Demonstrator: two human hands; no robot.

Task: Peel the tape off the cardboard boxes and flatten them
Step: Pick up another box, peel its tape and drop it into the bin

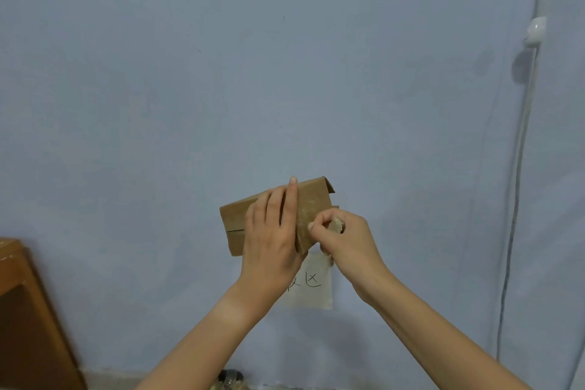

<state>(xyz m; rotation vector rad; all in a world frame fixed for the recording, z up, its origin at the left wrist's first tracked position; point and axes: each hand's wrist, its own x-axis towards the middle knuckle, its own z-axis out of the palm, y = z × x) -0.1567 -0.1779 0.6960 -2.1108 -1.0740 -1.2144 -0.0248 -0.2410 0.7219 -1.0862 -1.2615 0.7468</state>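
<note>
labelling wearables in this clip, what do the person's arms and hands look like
The left forearm and right forearm are bare to the frame edge, no sleeves in view. The left hand and right hand wear no gloves, rings, watch or wristband that shows.

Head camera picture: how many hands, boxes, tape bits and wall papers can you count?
Hands: 2, left hand and right hand
Boxes: 1, cardboard box
Tape bits: 1, tape
Wall papers: 1, paper note
Total: 5

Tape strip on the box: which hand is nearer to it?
Right. The right hand pinches the tape at the right end of the cardboard box; the left hand holds the box beside it.
</note>
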